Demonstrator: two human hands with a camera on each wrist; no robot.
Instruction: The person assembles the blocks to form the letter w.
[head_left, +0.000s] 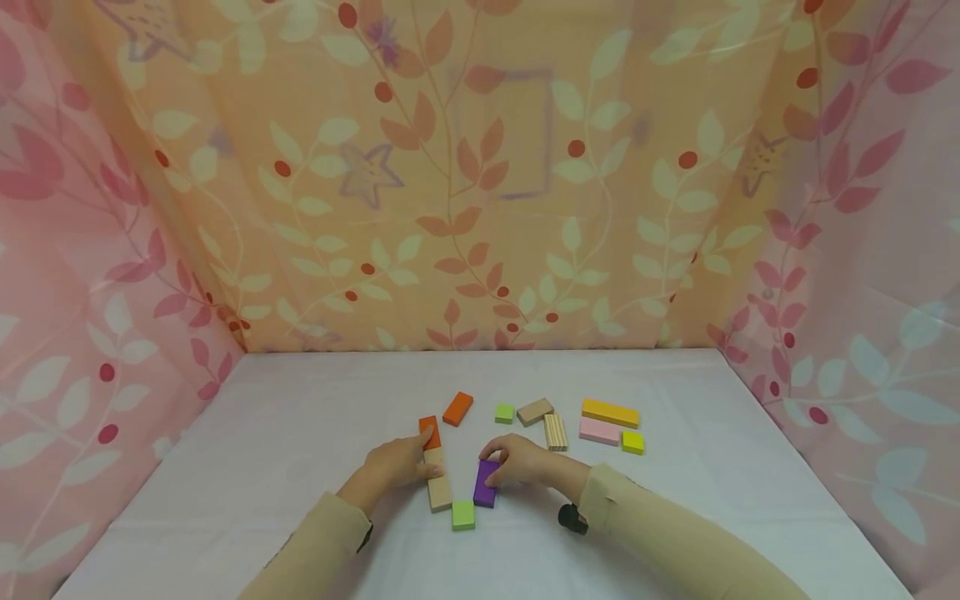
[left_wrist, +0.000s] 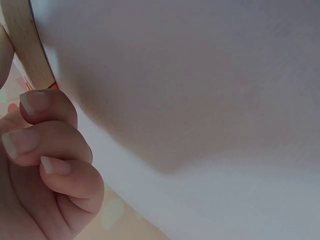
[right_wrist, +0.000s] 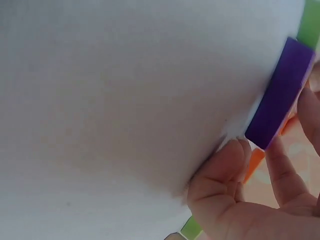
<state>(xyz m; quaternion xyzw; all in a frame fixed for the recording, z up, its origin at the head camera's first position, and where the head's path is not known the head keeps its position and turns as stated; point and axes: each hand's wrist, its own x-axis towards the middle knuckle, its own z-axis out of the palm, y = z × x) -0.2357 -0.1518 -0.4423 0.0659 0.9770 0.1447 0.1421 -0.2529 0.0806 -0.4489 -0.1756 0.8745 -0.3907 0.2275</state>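
One purple block [head_left: 485, 487], right hand [head_left: 521, 460] gripping far end

L hand [left_wrist: 55, 160] w/ 3 curled fingers, nails showing. Pale wooden block [left_wrist: 30, 47] just above topmost fingertip; another digit, prob. thumb (cut off, hard to tell), against its side. Red sliver [left_wrist: 53, 86] at block's end, nearest grip. Shadowed white cloth [left_wrist: 225, 100] right of fingers; patterned fabric [left_wrist: 116, 212] beside lowest knuckles.

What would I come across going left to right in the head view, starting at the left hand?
Left hand, near green block, purple block, far green block, far wooden block, striped block, pink block, small yellow block.
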